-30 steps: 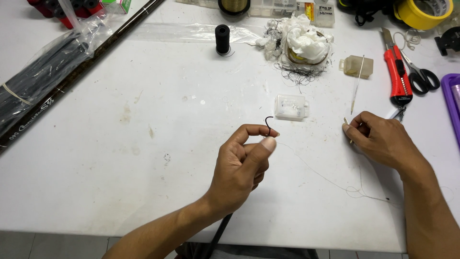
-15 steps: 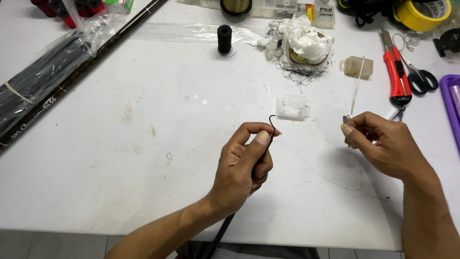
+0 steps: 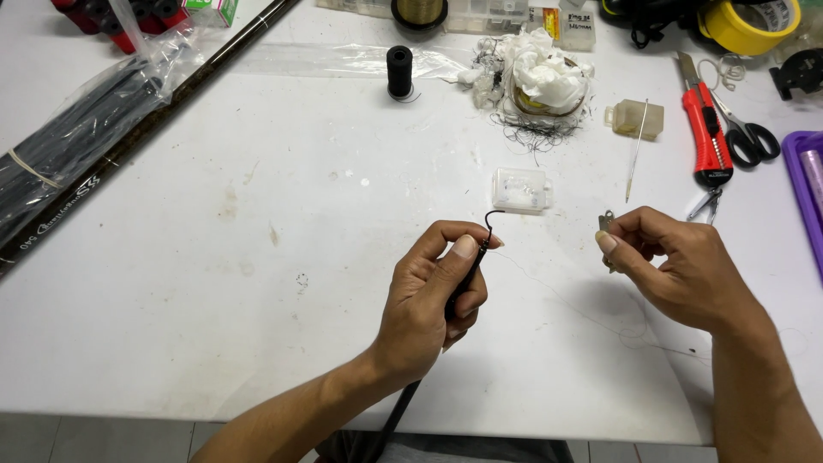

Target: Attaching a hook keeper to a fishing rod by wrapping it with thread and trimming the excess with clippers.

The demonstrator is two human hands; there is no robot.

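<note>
My left hand [image 3: 433,296] grips a thin black rod [image 3: 459,291] that runs down past the table's near edge. A small hooked wire tip [image 3: 491,219] sticks up above the thumb. My right hand [image 3: 677,266] pinches a small grey metal piece [image 3: 606,221] between thumb and fingers, a hand's width right of the hooked tip. A very fine line [image 3: 591,313] trails on the white table [image 3: 214,283] between and below the two hands. A small clear plastic box [image 3: 519,189] lies just beyond the hooked tip.
A black thread spool [image 3: 399,71], a wad of white tissue on tangled line [image 3: 544,81], a thin needle [image 3: 634,154], a red utility knife [image 3: 707,137], scissors [image 3: 750,137], yellow tape [image 3: 746,26] and a purple tray [image 3: 806,189] lie at the back and right. Bagged black rods [image 3: 77,137] lie along the left.
Both hands have lifted slightly and moved a little toward each other. The right hand has brought the small metal piece up into view between its fingertips.
</note>
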